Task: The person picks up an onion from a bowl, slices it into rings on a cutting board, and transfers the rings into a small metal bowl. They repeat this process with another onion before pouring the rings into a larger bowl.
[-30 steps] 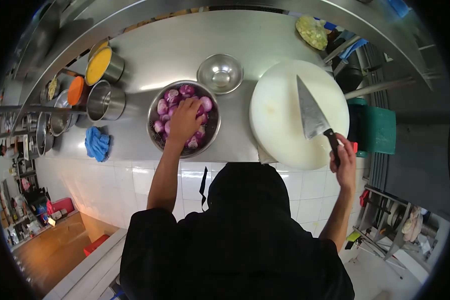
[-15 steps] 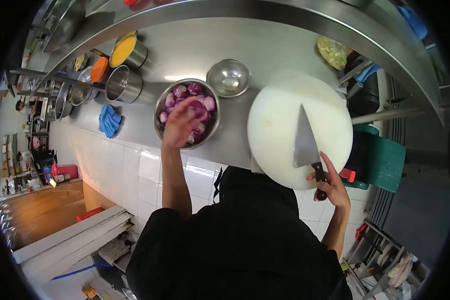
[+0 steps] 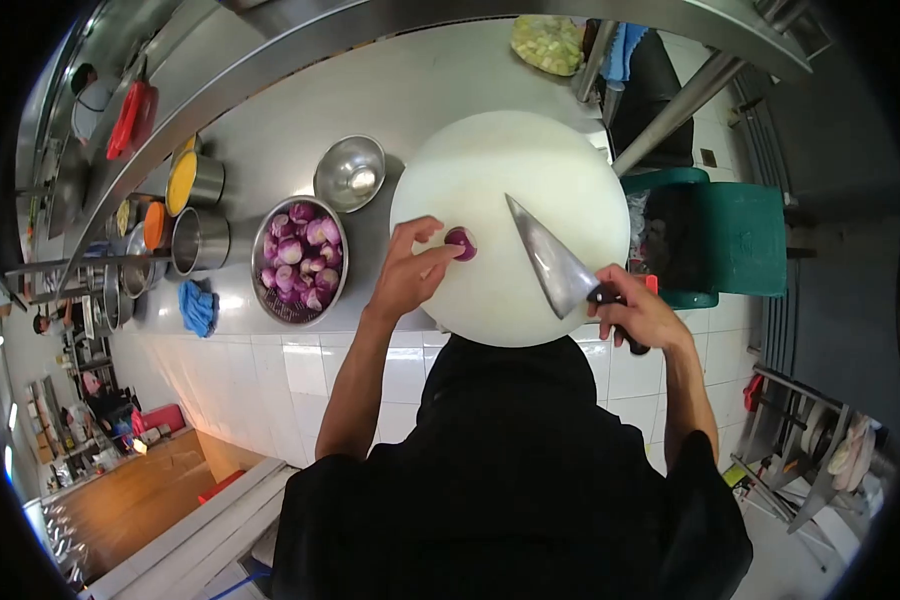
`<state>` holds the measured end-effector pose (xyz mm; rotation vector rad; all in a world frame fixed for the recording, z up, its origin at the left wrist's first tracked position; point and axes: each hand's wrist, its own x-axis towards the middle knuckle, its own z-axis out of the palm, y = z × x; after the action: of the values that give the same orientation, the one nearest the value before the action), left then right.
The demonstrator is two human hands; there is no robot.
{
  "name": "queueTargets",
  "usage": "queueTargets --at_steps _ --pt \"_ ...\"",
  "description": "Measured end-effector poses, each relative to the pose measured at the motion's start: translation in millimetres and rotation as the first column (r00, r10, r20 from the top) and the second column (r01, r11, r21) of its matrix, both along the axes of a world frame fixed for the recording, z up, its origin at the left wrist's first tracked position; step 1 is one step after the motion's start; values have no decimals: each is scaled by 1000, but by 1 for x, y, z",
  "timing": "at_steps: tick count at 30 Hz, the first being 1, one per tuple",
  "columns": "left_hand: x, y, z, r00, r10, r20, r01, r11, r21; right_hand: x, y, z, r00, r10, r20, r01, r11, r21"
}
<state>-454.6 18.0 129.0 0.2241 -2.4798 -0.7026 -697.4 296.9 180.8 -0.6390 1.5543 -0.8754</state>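
Observation:
A red onion (image 3: 461,243) rests on the round white cutting board (image 3: 510,145). My left hand (image 3: 410,268) is over the board's left edge, fingers apart, one fingertip touching the onion's left side. The onion is not wrapped by the fingers. My right hand (image 3: 638,312), at the board's lower right, is closed round the dark handle of a chef's knife (image 3: 555,265). Its broad blade lies low over the board, tip pointing up and left. Left of the board, a perforated metal bowl (image 3: 260,290) is full of peeled red onions (image 3: 300,252).
Behind the onions stands a steel bowl (image 3: 350,173). Metal pots (image 3: 202,242), one with yellow contents, and a blue cloth (image 3: 197,308) are at the left. A bag of pale chopped food (image 3: 547,45) lies at the back. A green bin (image 3: 740,240) stands right of the board.
My left hand has moved from the onion bowl to the board, where a red onion now lies. The knife has turned its tip further left. My view has shifted rightward.

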Motion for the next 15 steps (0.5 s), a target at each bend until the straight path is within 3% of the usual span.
queueTargets --at_steps 2,6,8,11,15 --pt "1 2 -8 998 -56 11 51 961 274 11 7 -6 996 -87 -3 86 996 -17" --pt "-14 -3 -14 982 -169 -88 177 980 87 33 -7 16 981 -166 -99 173 982 74" --pt "-20 -5 -15 979 -176 -100 185 978 97 41 -15 23 971 -198 -132 203 979 30" --pt "-26 -13 -17 966 -215 -144 230 969 94 43 -33 30 965 -48 -259 82 989 120" --pt "-26 -15 -21 947 -275 -166 288 956 61 52 -53 33 884 12 -468 33 996 88"
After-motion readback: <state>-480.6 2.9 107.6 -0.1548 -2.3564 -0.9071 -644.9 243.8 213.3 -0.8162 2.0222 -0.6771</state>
